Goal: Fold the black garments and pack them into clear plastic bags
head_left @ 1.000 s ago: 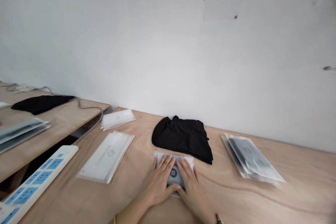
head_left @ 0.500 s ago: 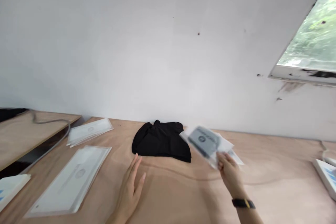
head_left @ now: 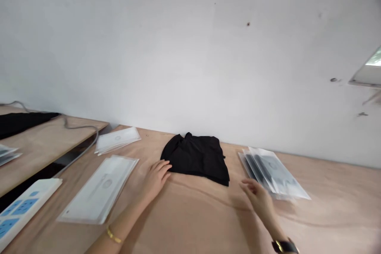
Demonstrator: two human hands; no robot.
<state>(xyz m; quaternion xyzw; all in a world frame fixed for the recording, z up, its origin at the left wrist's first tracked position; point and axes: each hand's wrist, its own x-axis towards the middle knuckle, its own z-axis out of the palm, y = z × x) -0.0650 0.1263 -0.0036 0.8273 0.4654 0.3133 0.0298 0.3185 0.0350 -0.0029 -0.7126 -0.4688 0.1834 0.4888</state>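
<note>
A black folded cloth (head_left: 198, 158) lies on the wooden table (head_left: 208, 214) near the wall. My left hand (head_left: 155, 178) rests on the table with its fingertips at the cloth's left edge, fingers loosely curled and holding nothing. My right hand (head_left: 258, 199) hovers open and empty just left of a stack of clear bags holding dark items (head_left: 272, 172). The right hand is slightly blurred by motion.
A stack of clear flat bags (head_left: 99, 189) lies left of my left hand, another (head_left: 117, 139) behind it. A white power strip with blue sockets (head_left: 20, 211) sits at the far left. A second table (head_left: 41, 147) carries a grey cable and black cloth.
My right hand has let go of the filled bag, which now lies on the stack at right. My left hand has moved forward to the black cloth's edge.
</note>
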